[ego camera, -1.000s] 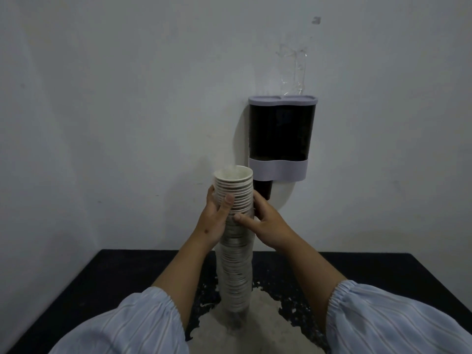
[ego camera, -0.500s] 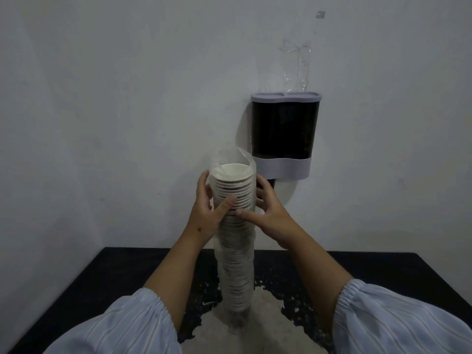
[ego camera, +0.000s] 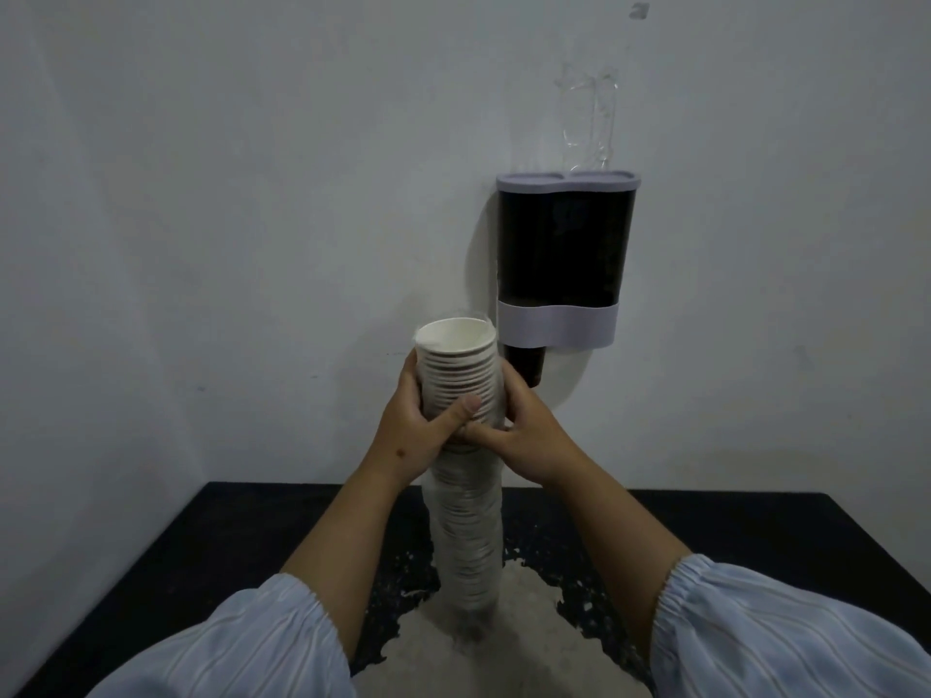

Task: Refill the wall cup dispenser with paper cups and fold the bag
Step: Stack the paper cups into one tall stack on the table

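Observation:
A tall stack of white paper cups (ego camera: pixel 456 365) stands upright on the table, wrapped in a clear plastic bag (ego camera: pixel 466 526) below my hands. My left hand (ego camera: pixel 413 430) grips the stack from the left, thumb across its front. My right hand (ego camera: pixel 524 435) grips it from the right at the same height. The topmost cups stick out bare above my hands. The wall cup dispenser (ego camera: pixel 564 259), dark with a lilac lid and lilac band, hangs on the wall just right of and above the stack's top.
The black table (ego camera: pixel 201 561) has a worn pale patch (ego camera: pixel 509 652) under the stack. A clear plastic piece (ego camera: pixel 589 123) is stuck to the wall above the dispenser. The grey wall lies close behind.
The bag's mouth, which rose over the top cup half a second ago, now sits lower around my hands, baring the top cups. Both hands shifted slightly downward along the stack.

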